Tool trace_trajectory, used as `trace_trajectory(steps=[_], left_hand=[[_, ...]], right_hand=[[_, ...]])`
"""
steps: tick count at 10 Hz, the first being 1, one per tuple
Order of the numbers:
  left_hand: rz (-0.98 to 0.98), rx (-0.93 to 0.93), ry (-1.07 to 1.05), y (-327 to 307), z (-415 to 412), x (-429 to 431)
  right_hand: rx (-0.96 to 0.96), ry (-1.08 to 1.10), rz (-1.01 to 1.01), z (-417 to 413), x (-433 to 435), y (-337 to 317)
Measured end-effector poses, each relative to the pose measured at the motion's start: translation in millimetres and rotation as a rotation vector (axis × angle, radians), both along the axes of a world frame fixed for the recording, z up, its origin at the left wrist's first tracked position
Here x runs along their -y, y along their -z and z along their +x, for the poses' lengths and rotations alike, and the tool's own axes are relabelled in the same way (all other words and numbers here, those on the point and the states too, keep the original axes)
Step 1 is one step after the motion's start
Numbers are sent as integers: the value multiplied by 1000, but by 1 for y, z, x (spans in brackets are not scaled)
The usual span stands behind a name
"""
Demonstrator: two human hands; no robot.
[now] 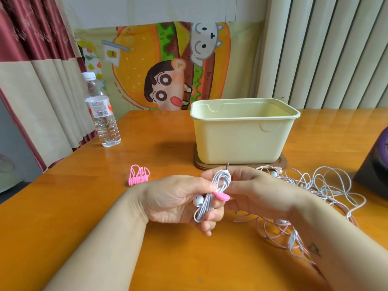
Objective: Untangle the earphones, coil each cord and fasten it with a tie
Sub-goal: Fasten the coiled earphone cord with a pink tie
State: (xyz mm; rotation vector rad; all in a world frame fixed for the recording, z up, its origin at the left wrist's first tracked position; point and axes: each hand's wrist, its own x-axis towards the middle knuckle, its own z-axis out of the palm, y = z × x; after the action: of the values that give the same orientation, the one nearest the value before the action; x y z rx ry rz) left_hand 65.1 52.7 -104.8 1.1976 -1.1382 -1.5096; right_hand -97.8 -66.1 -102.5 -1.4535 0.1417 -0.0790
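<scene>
My left hand grips a coiled white earphone cord above the wooden table, its earbud hanging by my palm and the plug pointing up. A pink tie is wrapped around the coil's middle. My right hand holds the coil from the other side, fingers curled at the tie. A tangle of white and pink earphone cords lies on the table under and beyond my right forearm. A bunch of spare pink ties lies to the left.
A pale yellow plastic bin stands on a brown base behind my hands. A water bottle stands near the table's left edge. A dark object sits at the right edge. Curtains and a cartoon cloth hang behind.
</scene>
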Motion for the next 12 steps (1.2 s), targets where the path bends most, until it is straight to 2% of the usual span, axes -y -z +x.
trace_trajectory(steps=[2,3,4,6,7,8,9,10,11,12], left_hand=[[71,45,-106,8,17,1],[23,103,-143,2,15,0],[-13,221,-272,-7,4,1],[-64,603,-473,-5,-13,11],[-118,698,-570,-1,-15,18],[-124,570,-627,-1,-16,21],[-118,800,-616,1,-17,21],[-147,1136,-570,1,-18,18],[-144,1093,-505,-4,-16,15],[-106,765,-500,-6,-16,15]], right_hand=[[-15,105,-117,2,-2,0],[-52,285,-396,4,-7,0],[-104,433,-692,9,-16,1],[-160,547,-1042,17,-22,7],[-126,611,-975,17,-20,8],[-67,703,-824,18,-16,10],[-32,729,-998,21,-17,12],[102,641,-1272,23,-24,10],[286,567,-1416,18,-21,2],[332,560,-1483,13,-17,-5]])
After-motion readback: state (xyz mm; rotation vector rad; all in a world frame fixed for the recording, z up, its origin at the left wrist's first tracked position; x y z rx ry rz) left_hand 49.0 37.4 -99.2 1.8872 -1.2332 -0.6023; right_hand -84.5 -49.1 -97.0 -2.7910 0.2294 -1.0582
